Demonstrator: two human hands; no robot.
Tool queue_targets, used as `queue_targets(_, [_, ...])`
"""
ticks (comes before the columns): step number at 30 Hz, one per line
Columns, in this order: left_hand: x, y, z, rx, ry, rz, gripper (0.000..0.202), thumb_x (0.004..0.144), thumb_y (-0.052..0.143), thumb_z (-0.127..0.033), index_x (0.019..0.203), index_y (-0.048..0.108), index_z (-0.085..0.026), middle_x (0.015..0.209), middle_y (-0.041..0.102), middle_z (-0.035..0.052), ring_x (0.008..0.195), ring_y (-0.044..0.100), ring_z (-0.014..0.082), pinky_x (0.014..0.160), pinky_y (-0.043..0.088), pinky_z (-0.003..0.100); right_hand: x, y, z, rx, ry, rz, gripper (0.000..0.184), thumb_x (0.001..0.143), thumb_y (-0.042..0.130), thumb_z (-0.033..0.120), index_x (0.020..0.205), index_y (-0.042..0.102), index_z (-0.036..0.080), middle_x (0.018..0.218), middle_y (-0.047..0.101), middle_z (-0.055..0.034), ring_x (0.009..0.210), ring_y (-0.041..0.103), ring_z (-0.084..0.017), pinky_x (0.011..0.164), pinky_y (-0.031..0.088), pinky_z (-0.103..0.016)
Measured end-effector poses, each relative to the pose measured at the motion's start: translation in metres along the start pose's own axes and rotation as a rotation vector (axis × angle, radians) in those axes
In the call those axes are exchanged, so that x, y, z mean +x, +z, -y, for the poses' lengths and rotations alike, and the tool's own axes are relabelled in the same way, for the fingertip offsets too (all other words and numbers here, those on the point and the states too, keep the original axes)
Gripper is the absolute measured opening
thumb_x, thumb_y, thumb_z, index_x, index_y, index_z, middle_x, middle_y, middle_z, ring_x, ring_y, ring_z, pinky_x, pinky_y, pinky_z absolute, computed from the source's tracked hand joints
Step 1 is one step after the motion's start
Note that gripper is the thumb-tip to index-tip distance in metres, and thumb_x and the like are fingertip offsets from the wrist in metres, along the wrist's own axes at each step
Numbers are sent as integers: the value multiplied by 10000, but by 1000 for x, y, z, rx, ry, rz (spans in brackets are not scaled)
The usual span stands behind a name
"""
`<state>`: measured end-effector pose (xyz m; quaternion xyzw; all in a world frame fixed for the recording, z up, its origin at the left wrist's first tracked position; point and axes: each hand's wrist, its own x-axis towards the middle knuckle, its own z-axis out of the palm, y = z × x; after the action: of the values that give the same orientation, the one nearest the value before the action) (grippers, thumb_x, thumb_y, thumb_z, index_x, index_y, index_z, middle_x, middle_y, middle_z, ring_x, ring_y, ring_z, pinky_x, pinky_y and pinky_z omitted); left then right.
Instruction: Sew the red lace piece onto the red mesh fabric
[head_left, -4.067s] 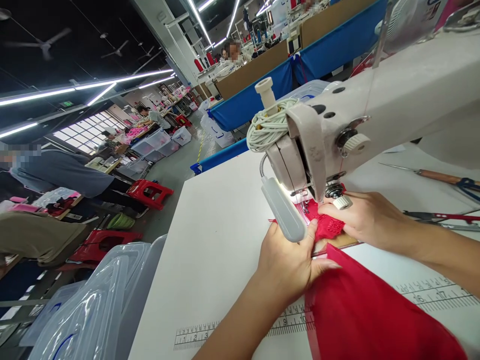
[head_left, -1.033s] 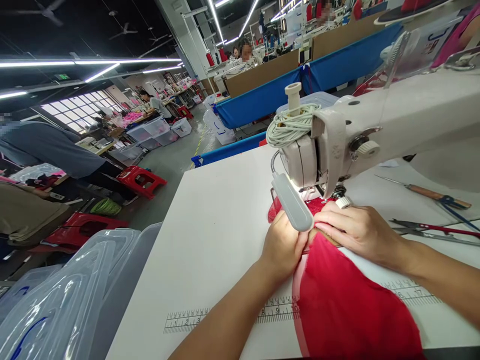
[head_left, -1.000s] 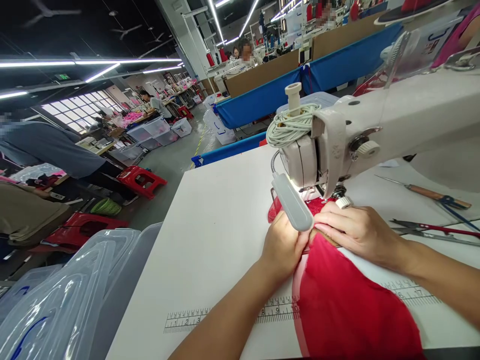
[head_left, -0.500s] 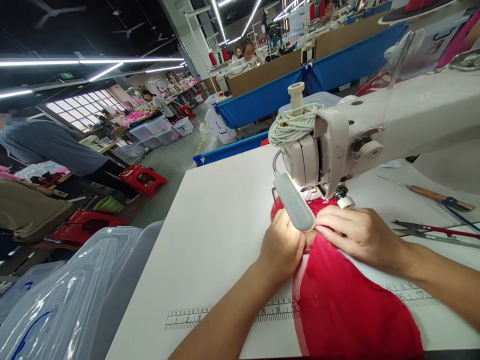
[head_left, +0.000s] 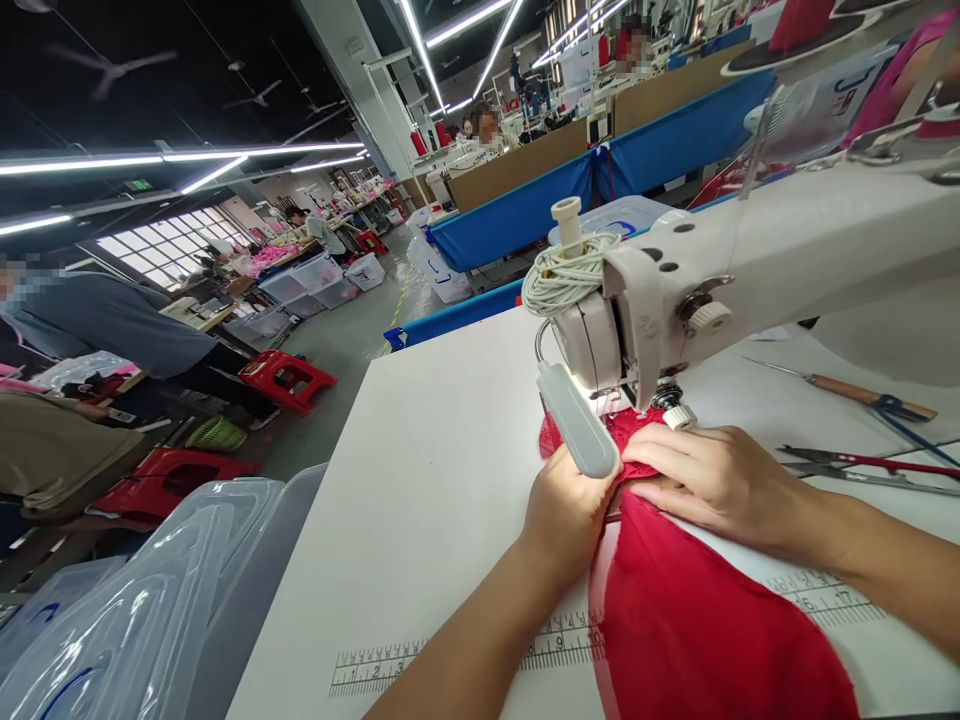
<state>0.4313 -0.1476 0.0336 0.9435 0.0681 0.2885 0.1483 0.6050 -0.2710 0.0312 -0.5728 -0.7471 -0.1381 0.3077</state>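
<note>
A piece of red fabric (head_left: 705, 610) with a lighter edge strip hangs from the sewing machine's needle area down over the table front. My left hand (head_left: 566, 510) is closed on its left edge, fingertips partly hidden behind a grey lamp (head_left: 577, 420). Close by on the right, my right hand (head_left: 712, 480) pinches the fabric with bent fingers, just below the presser foot. Between the hands and the foot, the red cloth looks lacy and gathered. The white sewing machine (head_left: 757, 260) stands over it; the needle itself is hard to make out.
To the right lie scissors (head_left: 870, 465) and a wooden-handled awl (head_left: 862, 390). A printed ruler (head_left: 375, 665) runs along the white table (head_left: 420, 480). Clear plastic bins (head_left: 172, 590) stand at the left, near red stools (head_left: 289, 378) and people.
The camera has tilted a little, so the scene sits lower and slightly left. More red cloth shows between my hands, and my right fingers have shifted on it. Both hands still grip the fabric.
</note>
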Motion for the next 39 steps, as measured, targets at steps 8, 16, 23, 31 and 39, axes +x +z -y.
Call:
queue_targets(8, [-4, 0, -15, 206, -11, 168, 200, 1000, 482, -163, 864, 628, -177, 798, 571, 34, 708, 538, 165, 602, 475, 255, -3, 3, -1, -98, 43, 24, 218, 900, 432, 60, 758, 481, 218, 785, 561, -15, 624, 468, -156, 564, 322, -314])
queue_targets(16, [-4, -13, -30, 186, 73, 103, 818, 1059, 105, -636, 948, 723, -113, 822, 629, 114, 645, 562, 206, 531, 509, 322, -9, 11, -2, -71, 92, 15, 188, 818, 465, 45, 767, 454, 225, 793, 548, -5, 623, 416, -169, 568, 259, -345])
queue_targets(23, [-7, -5, -32, 288, 131, -18, 902, 1000, 132, -740, 1031, 749, -83, 935, 724, 140, 680, 614, 218, 621, 564, 339, -5, 4, -2, -106, 61, 39, 191, 829, 460, 44, 760, 463, 222, 783, 566, -13, 626, 434, -167, 558, 255, -328])
queue_targets(31, [-6, -3, -30, 307, 130, -15, 904, 1007, 116, -736, 1034, 743, -85, 870, 700, 131, 697, 616, 232, 629, 549, 361, -3, 1, -4, -125, 40, 50, 192, 829, 489, 47, 741, 480, 217, 793, 596, -19, 622, 432, -158, 534, 272, -305])
queue_targets(39, [-8, 0, -26, 342, 130, 5, 882, 990, 204, -774, 1092, 733, -76, 976, 717, 168, 765, 652, 244, 665, 569, 365, -1, 0, -7, -134, 42, 44, 201, 864, 463, 67, 733, 492, 216, 767, 579, -21, 635, 444, -162, 521, 271, -303])
